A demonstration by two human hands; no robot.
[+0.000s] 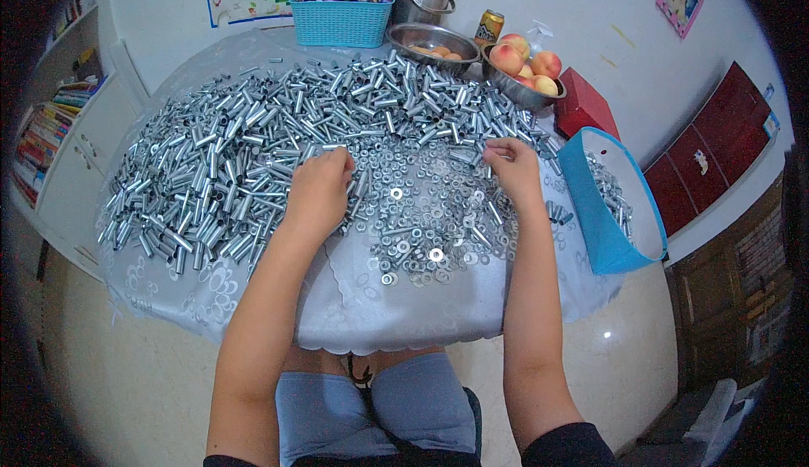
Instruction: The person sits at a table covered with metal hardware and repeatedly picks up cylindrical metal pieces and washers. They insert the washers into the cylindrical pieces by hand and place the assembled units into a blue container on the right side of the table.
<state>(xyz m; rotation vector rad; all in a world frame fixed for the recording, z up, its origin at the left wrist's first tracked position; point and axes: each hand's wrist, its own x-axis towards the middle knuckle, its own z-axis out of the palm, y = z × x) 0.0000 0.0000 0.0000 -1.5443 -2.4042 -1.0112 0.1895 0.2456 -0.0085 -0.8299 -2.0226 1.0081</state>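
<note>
Short shiny metal tubes (253,130) heap beyond the left hand (318,187), curled onto them; flat silver washers (430,214) lie beside the right hand (512,168), fingers pinching a tube

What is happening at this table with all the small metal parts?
A person sits at a round table covered with a pale cloth. Both hands rest in a heap of short metal tubes and flat washers. The left hand lies on tubes; the right hand pinches small pieces at the heap's edge. A blue bag at the right already holds some metal parts.
</note>
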